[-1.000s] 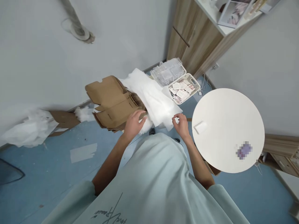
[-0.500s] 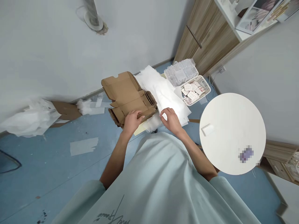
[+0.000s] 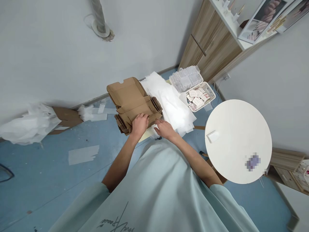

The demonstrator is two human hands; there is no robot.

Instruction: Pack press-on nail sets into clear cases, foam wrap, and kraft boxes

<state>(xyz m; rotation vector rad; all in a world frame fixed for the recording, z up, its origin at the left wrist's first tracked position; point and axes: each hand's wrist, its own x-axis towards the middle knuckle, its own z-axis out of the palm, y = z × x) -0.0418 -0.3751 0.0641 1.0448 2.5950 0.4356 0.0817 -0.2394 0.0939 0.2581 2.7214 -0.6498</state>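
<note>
Left hand (image 3: 140, 125): fingertips not clearly visible against the folded cardboard (image 3: 129, 93); grip undetermined. Right hand (image 3: 166, 129): contact with the cardboard's near edge unconfirmed. Cards (image 3: 198, 102) in the white basket (image 3: 209, 87), far right: print illegible. Purplish object (image 3: 252, 162), near right on the round table (image 3: 236, 129): pixelated, unidentifiable. Pipe (image 3: 98, 14), far left, and shirt lettering (image 3: 117, 223), near: cut off by the frame.

Over my feed I count one left hand (image 3: 140, 125) and one right hand (image 3: 165, 129) at one cardboard stack (image 3: 132, 100); right of it, one white sheet pile (image 3: 172, 106), two baskets (image 3: 211, 95) and one round table (image 3: 236, 129).
</note>
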